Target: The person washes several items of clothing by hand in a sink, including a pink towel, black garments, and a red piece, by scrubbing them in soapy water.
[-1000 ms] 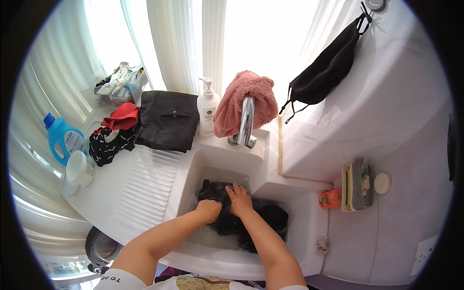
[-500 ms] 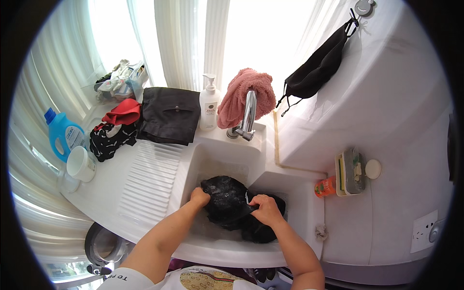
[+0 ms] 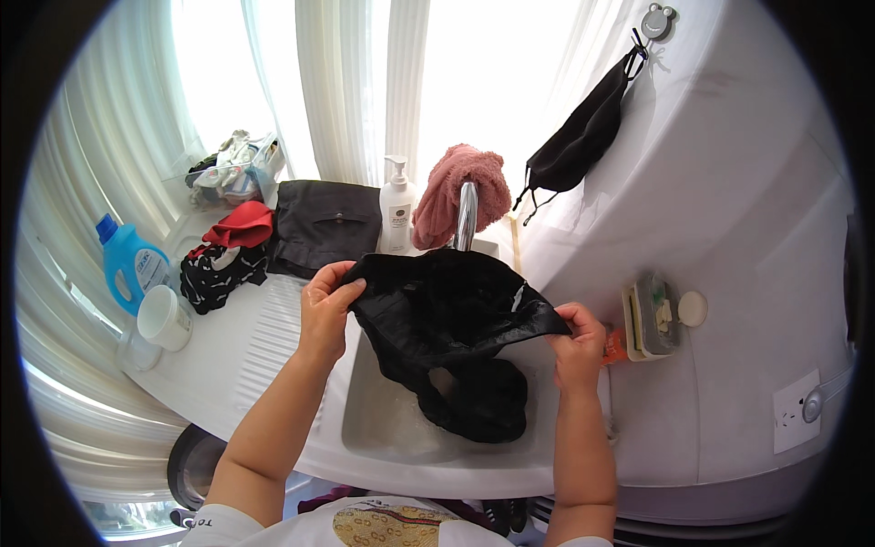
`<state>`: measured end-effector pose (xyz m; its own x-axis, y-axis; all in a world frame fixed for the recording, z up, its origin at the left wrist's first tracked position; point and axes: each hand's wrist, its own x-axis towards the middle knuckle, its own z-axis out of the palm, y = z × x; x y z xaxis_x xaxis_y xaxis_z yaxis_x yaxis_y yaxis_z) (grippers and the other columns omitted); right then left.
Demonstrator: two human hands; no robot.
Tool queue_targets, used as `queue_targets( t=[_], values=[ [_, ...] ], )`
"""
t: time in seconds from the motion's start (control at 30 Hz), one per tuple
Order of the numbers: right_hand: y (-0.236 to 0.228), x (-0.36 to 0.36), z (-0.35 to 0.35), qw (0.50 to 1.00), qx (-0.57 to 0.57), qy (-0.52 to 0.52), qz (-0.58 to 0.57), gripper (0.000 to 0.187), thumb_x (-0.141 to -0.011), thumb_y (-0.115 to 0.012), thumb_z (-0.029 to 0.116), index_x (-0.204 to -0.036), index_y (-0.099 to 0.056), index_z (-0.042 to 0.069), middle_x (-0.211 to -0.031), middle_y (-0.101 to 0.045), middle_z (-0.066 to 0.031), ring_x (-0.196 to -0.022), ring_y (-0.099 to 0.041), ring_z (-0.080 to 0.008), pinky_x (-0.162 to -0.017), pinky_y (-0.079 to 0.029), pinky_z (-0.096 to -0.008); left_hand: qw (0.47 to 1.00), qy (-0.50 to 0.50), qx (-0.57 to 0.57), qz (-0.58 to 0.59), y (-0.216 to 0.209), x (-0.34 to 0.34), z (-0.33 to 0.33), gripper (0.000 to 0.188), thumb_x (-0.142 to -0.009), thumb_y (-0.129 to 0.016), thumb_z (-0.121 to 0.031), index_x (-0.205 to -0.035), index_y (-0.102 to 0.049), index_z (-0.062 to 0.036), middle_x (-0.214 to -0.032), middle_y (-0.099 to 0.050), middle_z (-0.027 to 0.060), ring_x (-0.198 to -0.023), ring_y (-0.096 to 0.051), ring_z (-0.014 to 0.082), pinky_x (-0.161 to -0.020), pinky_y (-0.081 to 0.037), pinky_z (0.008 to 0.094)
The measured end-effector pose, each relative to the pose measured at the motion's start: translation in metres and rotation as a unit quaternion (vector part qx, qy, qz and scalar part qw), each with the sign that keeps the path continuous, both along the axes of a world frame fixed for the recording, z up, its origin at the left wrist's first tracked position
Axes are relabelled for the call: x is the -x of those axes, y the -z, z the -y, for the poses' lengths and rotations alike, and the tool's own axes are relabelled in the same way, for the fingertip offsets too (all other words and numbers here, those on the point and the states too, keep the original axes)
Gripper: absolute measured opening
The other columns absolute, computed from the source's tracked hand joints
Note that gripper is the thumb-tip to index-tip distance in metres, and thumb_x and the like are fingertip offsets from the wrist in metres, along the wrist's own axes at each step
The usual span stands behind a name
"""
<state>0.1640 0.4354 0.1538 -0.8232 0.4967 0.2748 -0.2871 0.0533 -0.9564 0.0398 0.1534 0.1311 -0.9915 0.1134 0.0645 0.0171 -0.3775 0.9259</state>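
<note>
A wet black garment [image 3: 437, 305] with a small white label is spread between my two hands above the white sink [image 3: 365, 424]. My left hand [image 3: 326, 305] pinches its upper left edge between thumb and fingers. At the other side, my right hand [image 3: 579, 345] grips the upper right corner, so the top edge is stretched wide. The lower part hangs in folds down into the basin, where cloudy water shows. An opening in the folds lets the basin show through. The cloth covers the base of the chrome faucet [image 3: 467, 217].
A ribbed washboard [image 3: 264, 342] is left of the basin. Behind it lie a folded dark garment [image 3: 324, 223], red cloth [image 3: 244, 225] and a blue detergent bottle [image 3: 132, 266]. A pump bottle [image 3: 397, 214] stands near the pink towel [image 3: 467, 169]. A soap holder [image 3: 652, 314] is at right.
Both hands have lifted the black garment up out of the basin and moved apart, spreading its top edge. The left hand went up and left, the right hand up and right.
</note>
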Motion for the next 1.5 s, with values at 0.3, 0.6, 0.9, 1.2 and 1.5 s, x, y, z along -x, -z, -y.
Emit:
queue_targets(
  t=[0.3,0.6,0.9,1.2,1.5],
  values=[
    [0.143,0.036,0.024,0.881,-0.415,-0.125,0.191,0.018,-0.07,-0.07,0.009,-0.085,-0.063,0.004,-0.123,-0.052,-0.0176,-0.114,-0.049,-0.0365,-0.097,-0.042,-0.0409,0.879,0.007,0.473,-0.053,0.132,-0.015,-0.042,0.029,-0.08,-0.066,-0.013,-0.107,-0.057,-0.0065,-0.117,-0.052,0.0153,-0.105,-0.051,0.0318,-0.087,-0.045,0.0426],
    [0.258,0.044,0.072,0.659,-0.562,-0.244,0.438,0.08,-0.086,-0.058,0.041,-0.152,-0.018,0.02,-0.156,0.001,-0.0243,-0.142,-0.003,-0.0468,-0.114,-0.007,-0.0579,0.665,0.254,0.7,0.061,0.226,-0.019,-0.089,0.088,-0.085,-0.065,-0.034,-0.152,-0.009,-0.0282,-0.157,-0.009,0.0151,-0.142,-0.011,0.0459,-0.109,-0.023,0.0633],
    [0.329,0.057,0.058,0.643,-0.639,-0.192,0.376,0.05,-0.087,-0.058,0.031,-0.132,-0.053,0.011,-0.149,-0.023,-0.03,-0.138,-0.02,-0.047,-0.115,-0.011,-0.055,0.626,0.294,0.721,0.047,0.235,0.006,-0.102,0.081,-0.081,-0.068,-0.039,-0.149,-0.026,-0.0267,-0.152,-0.021,0.0211,-0.137,-0.022,0.0482,-0.106,-0.032,0.0559],
    [0.252,0.024,0.04,0.747,-0.439,-0.135,0.481,0.026,-0.089,-0.057,0.018,-0.112,-0.064,0.009,-0.111,-0.064,-0.013,-0.106,-0.058,-0.0363,-0.096,-0.044,-0.0458,0.895,0.133,0.403,0.135,0.156,0.006,-0.028,0.026,-0.092,-0.061,-0.023,-0.109,-0.063,-0.004,-0.093,-0.067,0.01,-0.081,-0.063,0.0235,-0.063,-0.052,0.0357],
    [0.116,0.005,0.021,0.951,0.063,-0.022,0.301,0.019,-0.098,-0.05,0.028,-0.107,-0.056,0.013,-0.098,-0.056,0.0009,-0.091,-0.054,-0.013,-0.076,-0.048,-0.0382,0.983,0.149,0.073,0.083,0.028,-0.023,0.013,0.016,-0.092,-0.06,-0.012,-0.105,-0.062,-0.0037,-0.092,-0.065,0.0022,-0.082,-0.063,0.0102,-0.07,-0.054,0.0268]
  ],
)
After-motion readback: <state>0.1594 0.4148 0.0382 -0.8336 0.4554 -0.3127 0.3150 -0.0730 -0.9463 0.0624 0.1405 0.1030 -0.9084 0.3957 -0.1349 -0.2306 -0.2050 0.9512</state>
